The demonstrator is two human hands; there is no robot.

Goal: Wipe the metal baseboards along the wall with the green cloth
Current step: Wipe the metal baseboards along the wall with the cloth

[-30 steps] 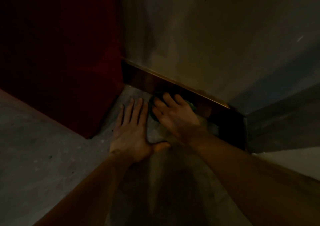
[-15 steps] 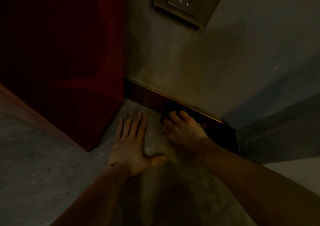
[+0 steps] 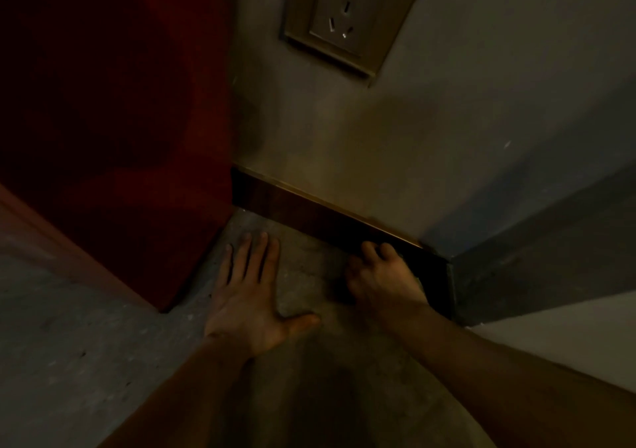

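Right hand (image 3: 382, 280) against baseboard (image 3: 292, 203), left hand (image 3: 253, 296) flat on floor (image 3: 69, 344)

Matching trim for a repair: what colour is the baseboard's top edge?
Brassy gold along the baseboard's top edge, above a dark brown face; head view.

I see a dark glossy baseboard (image 3: 309, 213) with a brassy metal top edge at centre frame — below it, rough matt grey concrete floor (image 3: 69, 361).

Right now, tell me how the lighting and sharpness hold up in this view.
Head view: very dim and warm-tinted; the red panel sinks into near-black; the right hand at the baseboard is shadowed, so no cloth can be made out; the socket looks slightly smeared; the left hand reads clearest.
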